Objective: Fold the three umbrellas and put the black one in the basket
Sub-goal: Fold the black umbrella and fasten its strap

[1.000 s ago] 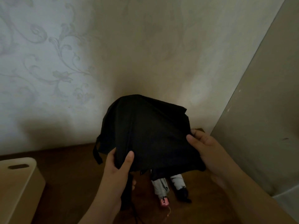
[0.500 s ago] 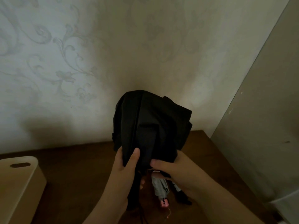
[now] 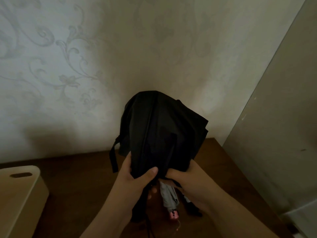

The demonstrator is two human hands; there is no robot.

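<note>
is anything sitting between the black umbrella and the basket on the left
Nothing visible does. Both hands hold the black umbrella above the wooden table, and the stretch of table leading to the basket at the left edge shows bare.

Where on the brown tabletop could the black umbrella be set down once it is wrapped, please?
Bare wood lies between the beige basket and the left hand, and along the table by the right-hand panel. Crowded: under both hands, where the grey umbrella lies; the right hand also grips the black umbrella.
</note>
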